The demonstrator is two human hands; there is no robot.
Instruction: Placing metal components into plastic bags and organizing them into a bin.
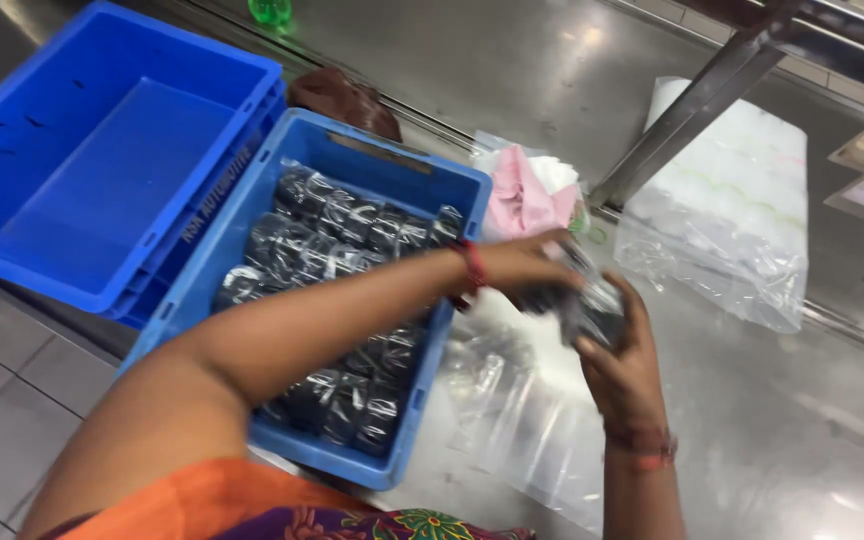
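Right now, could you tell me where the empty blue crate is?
In the head view, the empty blue crate sits upper left on the steel table, touching the left side of the crate of bagged black parts.

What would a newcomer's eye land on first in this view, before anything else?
Probably the bright blue plastic crate at centre, filled with dark round parts wrapped in clear plastic. Just right of it, the left hand and right hand together hold one more dark wrapped part over the steel table. A second, larger blue crate sits at upper left.
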